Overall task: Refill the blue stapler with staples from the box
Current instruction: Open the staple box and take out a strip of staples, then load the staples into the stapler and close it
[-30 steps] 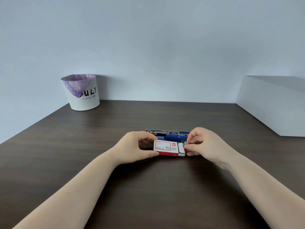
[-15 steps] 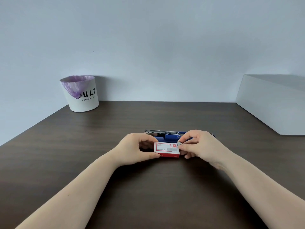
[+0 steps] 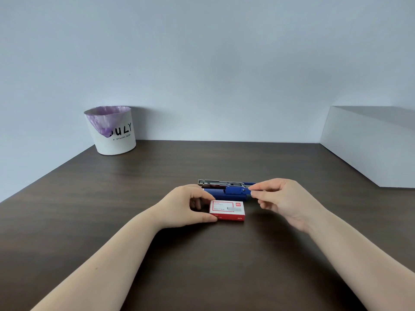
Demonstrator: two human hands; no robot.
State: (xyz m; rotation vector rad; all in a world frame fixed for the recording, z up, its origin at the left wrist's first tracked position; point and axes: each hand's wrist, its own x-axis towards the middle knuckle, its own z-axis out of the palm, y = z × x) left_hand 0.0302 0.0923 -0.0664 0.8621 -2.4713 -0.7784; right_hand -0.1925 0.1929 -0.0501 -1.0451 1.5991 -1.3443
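Stapler [image 3: 226, 191] lies open as the right hand [image 3: 284, 202] lifts a pinched staple strip [image 3: 256, 191] from the now-closed box [image 3: 227, 210], steadied by the left hand [image 3: 187, 206], ready for loading

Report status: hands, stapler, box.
Left hand steadies red-and-white staple box. Right hand pinches something small beside opened blue stapler. Nothing in the way.

A dark wood table [image 3: 202, 254] carries a red-and-white staple box [image 3: 227, 210] between the hands, an opened blue stapler [image 3: 226, 189] just beyond it, a white bin [image 3: 113, 133] far beyond the left hand [image 3: 183, 209], and a white block [image 3: 368, 144] beyond the right hand [image 3: 289, 200].
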